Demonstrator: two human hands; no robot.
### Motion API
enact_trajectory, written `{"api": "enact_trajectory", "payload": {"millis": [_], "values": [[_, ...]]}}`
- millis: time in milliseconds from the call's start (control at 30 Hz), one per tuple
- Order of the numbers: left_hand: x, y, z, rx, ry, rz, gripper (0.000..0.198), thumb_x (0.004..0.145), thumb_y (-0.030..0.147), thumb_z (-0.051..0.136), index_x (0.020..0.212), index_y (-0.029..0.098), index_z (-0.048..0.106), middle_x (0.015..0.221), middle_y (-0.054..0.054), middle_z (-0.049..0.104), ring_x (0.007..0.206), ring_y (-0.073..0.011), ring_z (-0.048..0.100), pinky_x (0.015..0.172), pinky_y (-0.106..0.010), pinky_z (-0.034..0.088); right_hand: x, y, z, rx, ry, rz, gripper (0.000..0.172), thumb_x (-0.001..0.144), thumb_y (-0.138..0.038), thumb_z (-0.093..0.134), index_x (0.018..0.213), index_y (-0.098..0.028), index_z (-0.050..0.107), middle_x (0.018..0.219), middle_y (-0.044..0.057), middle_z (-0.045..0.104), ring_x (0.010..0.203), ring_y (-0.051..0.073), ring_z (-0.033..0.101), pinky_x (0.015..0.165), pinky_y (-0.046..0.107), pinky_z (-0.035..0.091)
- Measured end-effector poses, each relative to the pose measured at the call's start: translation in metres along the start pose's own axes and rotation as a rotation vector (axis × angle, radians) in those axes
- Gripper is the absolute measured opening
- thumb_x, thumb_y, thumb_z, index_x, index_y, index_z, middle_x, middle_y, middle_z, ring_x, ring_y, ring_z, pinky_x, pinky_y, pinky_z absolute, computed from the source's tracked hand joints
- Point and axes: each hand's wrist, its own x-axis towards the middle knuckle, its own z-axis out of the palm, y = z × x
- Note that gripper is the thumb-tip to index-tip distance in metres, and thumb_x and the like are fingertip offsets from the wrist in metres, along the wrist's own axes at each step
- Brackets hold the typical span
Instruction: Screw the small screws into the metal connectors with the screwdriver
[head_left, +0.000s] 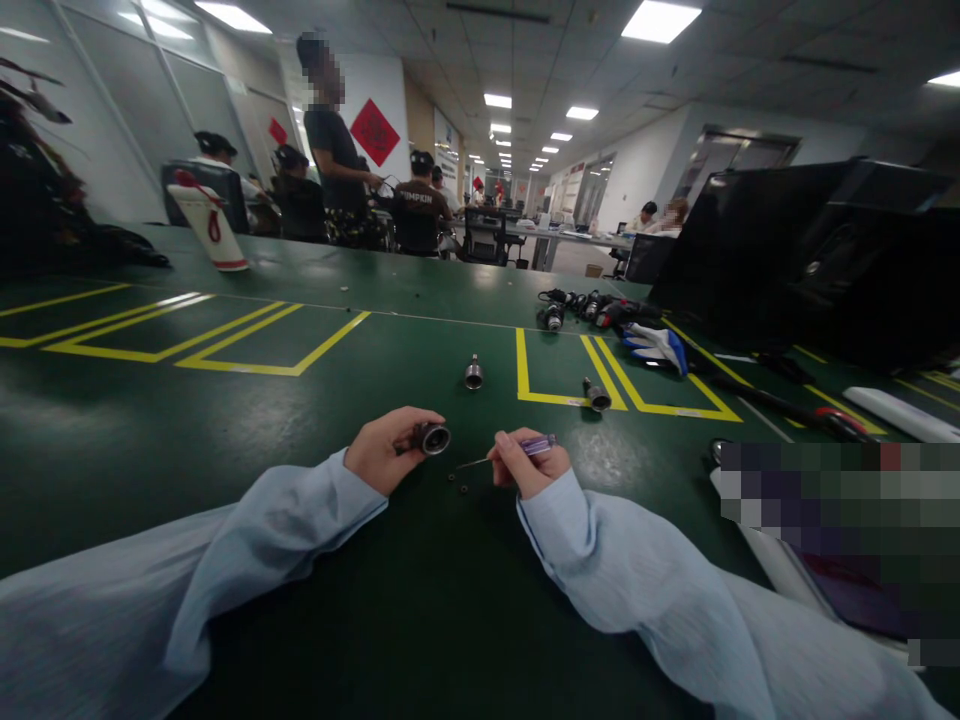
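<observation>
My left hand [391, 447] is closed round a round metal socket-like part [436, 438], its hollow end turned toward me and to the right. In my right hand [529, 462] is a thin screwdriver [538, 444] with a purple, see-through handle. Its narrow shaft points left, and the tip is apart from the metal part. Below the tip, two tiny dark rings or nuts [463, 490] lie on the green tabletop [420, 610]. Beyond my hands, a similar metal part [473, 374] stands on the table, and another metal part [598, 396] lies tilted by the yellow tape.
Yellow tape outlines [525, 365] mark the table. Farther back are a heap of dark metal parts [555, 316] and a blue-white glove [656, 347]. A paper cup [210, 225] stands far left; a black monitor [787, 230] and a pixelated device are at right. People sit and stand beyond.
</observation>
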Motion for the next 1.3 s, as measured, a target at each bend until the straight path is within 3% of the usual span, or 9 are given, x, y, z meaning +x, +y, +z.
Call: {"api": "enact_trajectory", "payload": {"millis": [133, 233, 400, 567, 767, 900, 1067, 1167, 1300], "values": [[0.001, 0.000, 0.002, -0.052, 0.024, 0.007, 0.028, 0.068, 0.015, 0.053, 0.095, 0.014, 0.053, 0.092, -0.008, 0.060, 0.083, -0.0180, 0.061, 0.072, -0.033, 0.053, -0.003, -0.001, 0.002, 0.000, -0.008, -0.054, 0.031, 0.073, -0.044, 0.053, 0.060, -0.017, 0.055, 0.042, -0.003, 0.050, 0.037, 0.007, 0.044, 0.040, 0.021, 0.037], [0.001, 0.001, 0.001, 0.113, 0.036, 0.079, 0.029, 0.066, 0.011, 0.050, 0.094, 0.015, 0.055, 0.089, -0.006, 0.060, 0.076, -0.0165, 0.061, 0.063, -0.028, 0.053, -0.005, -0.002, 0.002, -0.034, -0.018, -0.113, 0.029, 0.072, -0.043, 0.053, 0.061, -0.017, 0.056, 0.045, -0.002, 0.052, 0.040, 0.008, 0.047, 0.043, 0.022, 0.039], [-0.003, 0.008, -0.003, 0.510, 0.029, 0.333, 0.034, 0.071, 0.005, 0.036, 0.096, 0.016, 0.057, 0.097, -0.009, 0.059, 0.086, -0.0166, 0.057, 0.071, -0.028, 0.051, -0.009, -0.005, 0.000, -0.124, -0.054, -0.116, 0.029, 0.074, -0.039, 0.051, 0.055, -0.017, 0.054, 0.039, -0.004, 0.045, 0.034, 0.007, 0.042, 0.038, 0.020, 0.034], [-0.004, 0.021, -0.004, 0.785, -0.138, 0.594, 0.033, 0.082, 0.011, 0.027, 0.094, 0.013, 0.057, 0.095, -0.013, 0.060, 0.080, -0.0178, 0.058, 0.064, -0.028, 0.051, -0.010, -0.007, 0.000, -0.131, -0.058, -0.124, 0.028, 0.074, -0.038, 0.051, 0.055, -0.017, 0.054, 0.039, -0.004, 0.045, 0.034, 0.007, 0.041, 0.038, 0.020, 0.034], [-0.005, 0.026, -0.004, 0.800, -0.115, 0.631, 0.034, 0.083, 0.012, 0.024, 0.096, 0.013, 0.056, 0.097, -0.014, 0.060, 0.083, -0.0195, 0.057, 0.067, -0.033, 0.051, -0.009, -0.007, -0.001, -0.132, -0.042, -0.117, 0.029, 0.074, -0.039, 0.051, 0.056, -0.017, 0.054, 0.039, -0.004, 0.044, 0.034, 0.007, 0.041, 0.037, 0.020, 0.033], [-0.004, 0.017, -0.003, 0.625, -0.061, 0.485, 0.033, 0.078, 0.007, 0.030, 0.095, 0.014, 0.057, 0.097, -0.011, 0.060, 0.086, -0.0171, 0.057, 0.072, -0.030, 0.051, -0.008, -0.005, 0.000, -0.112, -0.026, -0.127, 0.027, 0.074, -0.037, 0.051, 0.056, -0.016, 0.054, 0.039, -0.004, 0.044, 0.035, 0.007, 0.041, 0.038, 0.020, 0.033], [0.002, 0.003, 0.000, 0.067, 0.085, 0.009, 0.030, 0.064, 0.010, 0.051, 0.093, 0.015, 0.057, 0.091, -0.006, 0.062, 0.083, -0.0182, 0.060, 0.072, -0.031, 0.052, -0.005, -0.001, 0.001, -0.017, -0.008, -0.084, 0.020, 0.072, -0.033, 0.051, 0.060, -0.017, 0.051, 0.040, -0.005, 0.045, 0.036, 0.007, 0.040, 0.039, 0.020, 0.031], [0.006, 0.000, 0.001, -0.290, 0.134, -0.281, 0.038, 0.056, 0.017, 0.065, 0.092, 0.013, 0.055, 0.089, -0.007, 0.063, 0.081, -0.0200, 0.062, 0.079, -0.036, 0.050, -0.003, 0.001, 0.001, 0.006, -0.007, -0.034, 0.017, 0.070, -0.030, 0.052, 0.059, -0.017, 0.048, 0.041, -0.005, 0.045, 0.037, 0.006, 0.040, 0.040, 0.019, 0.031], [0.009, 0.002, 0.001, -0.503, 0.195, -0.429, 0.043, 0.047, 0.014, 0.069, 0.089, 0.011, 0.056, 0.097, -0.009, 0.063, 0.086, -0.0208, 0.061, 0.089, -0.039, 0.043, -0.002, 0.001, 0.001, -0.028, -0.019, 0.003, 0.017, 0.068, -0.028, 0.052, 0.057, -0.017, 0.048, 0.041, -0.005, 0.047, 0.038, 0.007, 0.041, 0.040, 0.020, 0.032]]}}
